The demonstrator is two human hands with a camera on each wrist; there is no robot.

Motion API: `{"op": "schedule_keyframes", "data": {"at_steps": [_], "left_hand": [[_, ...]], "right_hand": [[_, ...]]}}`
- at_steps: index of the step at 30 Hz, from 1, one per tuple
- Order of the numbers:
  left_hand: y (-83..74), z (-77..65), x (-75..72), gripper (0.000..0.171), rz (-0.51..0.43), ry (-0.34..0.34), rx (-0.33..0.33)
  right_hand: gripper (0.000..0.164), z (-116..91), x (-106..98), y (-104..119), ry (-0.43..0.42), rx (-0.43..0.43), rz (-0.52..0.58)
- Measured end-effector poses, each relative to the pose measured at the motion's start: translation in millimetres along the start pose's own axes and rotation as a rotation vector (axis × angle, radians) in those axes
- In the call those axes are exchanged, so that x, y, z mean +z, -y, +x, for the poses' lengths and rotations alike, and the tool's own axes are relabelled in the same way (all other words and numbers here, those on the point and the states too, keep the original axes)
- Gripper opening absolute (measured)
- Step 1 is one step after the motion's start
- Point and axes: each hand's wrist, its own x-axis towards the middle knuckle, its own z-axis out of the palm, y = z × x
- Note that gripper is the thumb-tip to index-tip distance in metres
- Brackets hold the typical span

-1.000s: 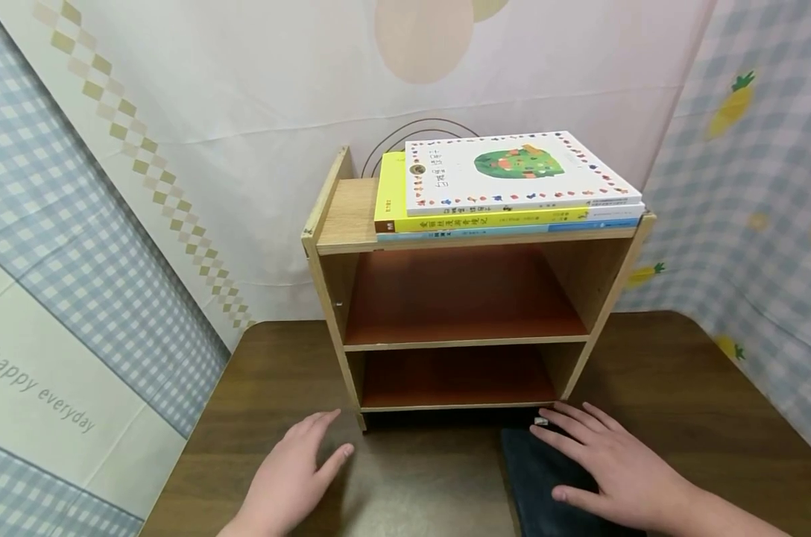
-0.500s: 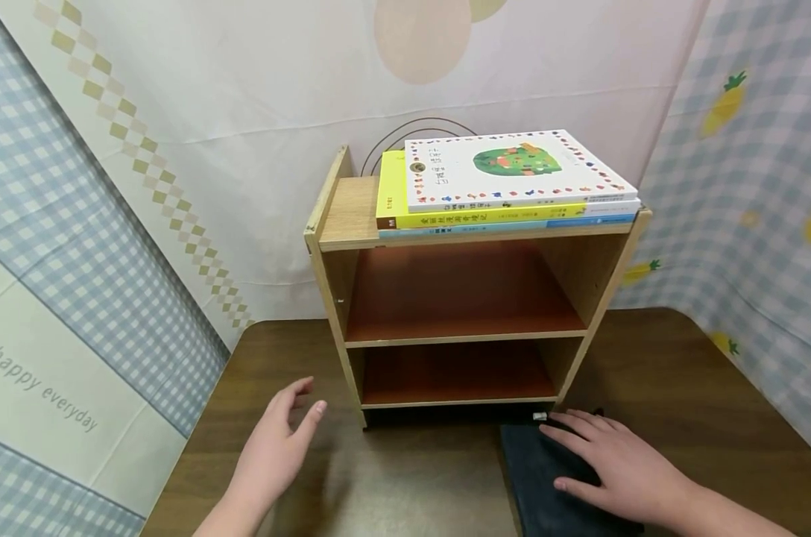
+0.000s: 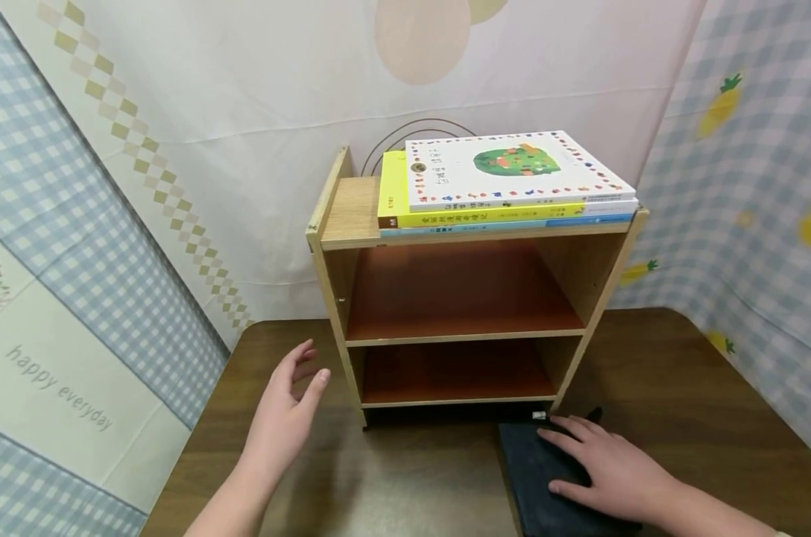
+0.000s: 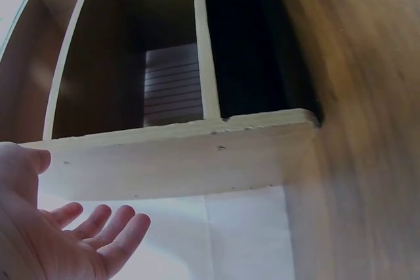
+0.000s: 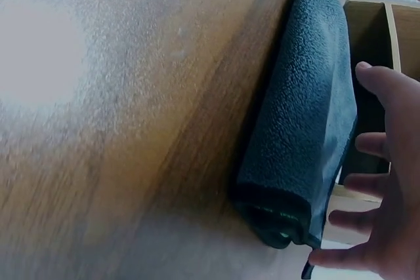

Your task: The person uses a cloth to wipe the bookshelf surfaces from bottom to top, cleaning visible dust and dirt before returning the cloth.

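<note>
Right hand (image 3: 603,473): fingers spread, thumb apart, nothing gripped. Dark folded cloth (image 3: 533,477) on table (image 3: 647,365), directly under right palm and out to its left; contact I cannot confirm. Visible left edge of cloth runs near to far; hand hides rest, so long axis not certain. Left hand (image 3: 281,421): fingers loosely bent, holding nothing, well apart from cloth, just left of shelf (image 3: 466,338). Right hand clearly nearer cloth. Shelf beyond cloth, far and left, books (image 3: 513,171) on top.
</note>
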Motion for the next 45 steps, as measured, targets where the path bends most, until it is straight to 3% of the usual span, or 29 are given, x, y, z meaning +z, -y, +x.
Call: {"op": "schedule_keyframes", "data": {"at_steps": [11, 25, 31, 38, 45], "left_hand": [[-21.4, 11.9, 4.2, 0.064, -0.082, -0.033, 0.050], [-44.3, 23.3, 14.1, 0.067, -0.194, -0.067, 0.111], [-48.6, 25.9, 20.0, 0.068, -0.216, -0.066, 0.090], [-51.0, 29.1, 25.6, 0.071, -0.190, -0.085, 0.065], [-49.1, 33.6, 27.3, 0.062, -0.171, -0.104, 0.065]], "right_hand": [[0.081, 4.7, 4.6, 3.8, 0.056, 0.086, 0.045], [0.086, 7.1, 13.2, 8.9, 0.119, 0.062, 0.096], [0.095, 6.6, 11.1, 13.3, 0.184, 0.087, 0.127], [0.101, 8.5, 13.5, 17.8, 0.195, 0.105, 0.118], [0.102, 8.4, 15.8, 18.5, 0.211, 0.090, 0.127]]}}
